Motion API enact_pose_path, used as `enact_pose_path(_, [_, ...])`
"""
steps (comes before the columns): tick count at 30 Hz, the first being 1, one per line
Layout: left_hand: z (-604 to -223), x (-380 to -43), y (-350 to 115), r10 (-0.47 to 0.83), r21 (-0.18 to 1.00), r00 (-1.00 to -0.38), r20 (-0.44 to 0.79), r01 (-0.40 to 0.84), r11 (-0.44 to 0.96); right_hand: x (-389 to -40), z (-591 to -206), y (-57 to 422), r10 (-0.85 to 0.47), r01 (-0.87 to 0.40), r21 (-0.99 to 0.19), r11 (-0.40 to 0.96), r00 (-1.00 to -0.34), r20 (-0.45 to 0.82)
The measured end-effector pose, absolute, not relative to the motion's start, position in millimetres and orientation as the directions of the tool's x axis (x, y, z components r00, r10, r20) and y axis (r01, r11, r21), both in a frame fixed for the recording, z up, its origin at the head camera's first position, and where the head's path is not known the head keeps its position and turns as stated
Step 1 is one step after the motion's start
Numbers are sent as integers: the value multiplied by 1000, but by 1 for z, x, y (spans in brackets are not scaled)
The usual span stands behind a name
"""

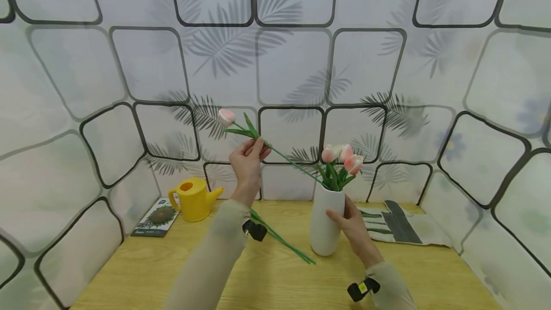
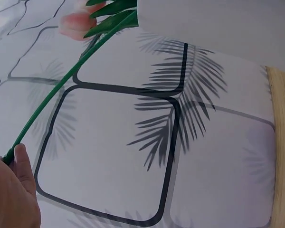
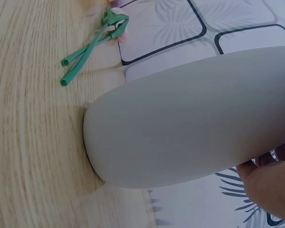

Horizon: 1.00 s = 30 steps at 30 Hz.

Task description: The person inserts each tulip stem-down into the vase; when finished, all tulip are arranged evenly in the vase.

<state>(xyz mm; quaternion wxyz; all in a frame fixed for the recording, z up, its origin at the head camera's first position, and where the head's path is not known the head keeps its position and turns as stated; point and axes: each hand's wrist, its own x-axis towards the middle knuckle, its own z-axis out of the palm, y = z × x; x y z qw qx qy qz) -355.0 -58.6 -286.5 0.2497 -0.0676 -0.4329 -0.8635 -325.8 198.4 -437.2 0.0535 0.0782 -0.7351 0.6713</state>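
Note:
My left hand [image 1: 248, 162] pinches the green stem of a pink-and-white artificial tulip [image 1: 226, 117], up near its leaves. The stem slants down to the right, its lower end at the mouth of a white vase [image 1: 324, 233]. Several pink tulips [image 1: 346, 153] stand in that vase. My right hand [image 1: 354, 226] grips the vase's right side, thumb across its front. In the right wrist view the vase [image 3: 190, 118] stands on the wooden table, fingers curled behind it. The left wrist view shows the stem [image 2: 61, 90] running from my fingers to the rim.
Loose green stems [image 1: 284, 240] lie on the table [image 1: 275, 286] between my arms. A yellow watering can [image 1: 195, 200] stands at the back left beside a flower-printed packet [image 1: 157, 218]. Grey and white gloves [image 1: 402, 224] lie at the back right. Patterned walls [image 1: 292, 71] enclose the table.

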Motion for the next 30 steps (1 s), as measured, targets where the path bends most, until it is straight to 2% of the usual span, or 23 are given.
enact_pose_path(18, [-271, -355, -26, -302, 722, -782, 545, 621, -306, -325, -438, 199, -49, -191, -978, 80, -981, 187])
enact_pose_path(26, [-269, -354, -16, -299, 658, -679, 670, 730, -183, -325, -438, 199, -55, -188, -979, 80, -981, 184])
enact_pose_path(30, [-272, -352, -8, -238, 680, -686, 687, 723, -120, -325, -438, 199, -50, -198, -977, 80, -980, 194])
